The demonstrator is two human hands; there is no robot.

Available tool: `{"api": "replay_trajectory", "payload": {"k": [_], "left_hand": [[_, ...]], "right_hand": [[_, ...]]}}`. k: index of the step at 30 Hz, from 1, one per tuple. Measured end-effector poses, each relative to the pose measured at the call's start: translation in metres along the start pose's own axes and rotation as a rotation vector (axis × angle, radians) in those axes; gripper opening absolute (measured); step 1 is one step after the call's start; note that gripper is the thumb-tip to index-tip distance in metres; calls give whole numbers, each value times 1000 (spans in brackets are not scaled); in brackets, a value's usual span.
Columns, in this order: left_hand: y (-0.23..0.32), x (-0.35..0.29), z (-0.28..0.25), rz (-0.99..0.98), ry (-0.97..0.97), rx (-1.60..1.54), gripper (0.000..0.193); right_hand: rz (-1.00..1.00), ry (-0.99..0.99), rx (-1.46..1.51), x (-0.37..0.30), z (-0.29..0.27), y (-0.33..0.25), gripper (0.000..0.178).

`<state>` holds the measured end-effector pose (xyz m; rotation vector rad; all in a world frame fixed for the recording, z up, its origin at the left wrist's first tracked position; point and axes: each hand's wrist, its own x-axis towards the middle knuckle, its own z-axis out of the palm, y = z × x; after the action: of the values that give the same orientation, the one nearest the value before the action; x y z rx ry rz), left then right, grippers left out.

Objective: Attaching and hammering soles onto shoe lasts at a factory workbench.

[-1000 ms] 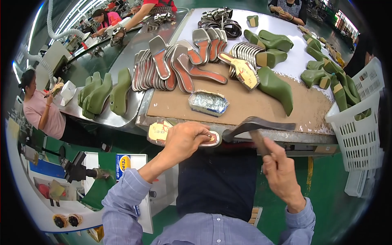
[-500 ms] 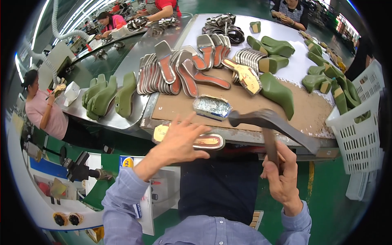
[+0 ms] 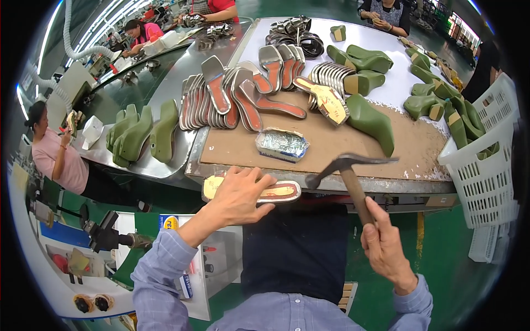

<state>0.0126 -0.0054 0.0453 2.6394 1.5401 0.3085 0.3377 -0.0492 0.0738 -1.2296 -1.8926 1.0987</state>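
My right hand (image 3: 385, 245) is closed round the wooden handle of a hammer (image 3: 356, 196). Its dark metal head hangs over the table's front edge, to the right of a shoe insole (image 3: 284, 191) with a silver rim, a reddish surface and cream paper on it. My left hand (image 3: 237, 196) lies across the middle of that insole, its fingers bent over the far side and the thumb along the near side. The hammer head and the insole appear apart. Just beyond is a foil-lined box (image 3: 282, 144) on brown board; its contents are hard to make out.
Stacked silver-rimmed insoles (image 3: 218, 99) stand behind the box. A green shoe last (image 3: 371, 124) lies to their right, with more lasts farther back. Other green lasts (image 3: 135, 135) stand on the metal table at left. A white basket (image 3: 480, 171) is at right. Several people work around.
My left hand, raised with spread fingers before, has come down onto the insole. The hammer has swung; its head now sits farther left and looks smaller.
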Motion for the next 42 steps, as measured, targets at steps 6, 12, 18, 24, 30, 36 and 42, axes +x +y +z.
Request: {"api": "replay_trajectory", "payload": {"k": [6, 12, 18, 24, 30, 36, 42], "left_hand": [[7, -2, 0, 2, 24, 10, 44], [2, -7, 4, -5, 22, -8, 43], [5, 2, 4, 23, 38, 11, 45], [1, -1, 5, -13, 50, 13, 48], [10, 32, 5, -36, -226, -8, 58], [-61, -41, -78, -528, 653, -971, 57], [-120, -132, 37, -848, 966, -586, 51]], "right_hand": [[-604, 324, -96, 22, 1, -20, 44], [-409, 55, -385, 33, 3, -29, 46], [-736, 409, 57, 19, 11, -14, 43], [-294, 177, -291, 32, 33, 11, 39], [-79, 296, -700, 56, -7, 97, 46], [-128, 390, -632, 40, -17, 119, 49], [-145, 373, -499, 50, -9, 129, 47]]}}
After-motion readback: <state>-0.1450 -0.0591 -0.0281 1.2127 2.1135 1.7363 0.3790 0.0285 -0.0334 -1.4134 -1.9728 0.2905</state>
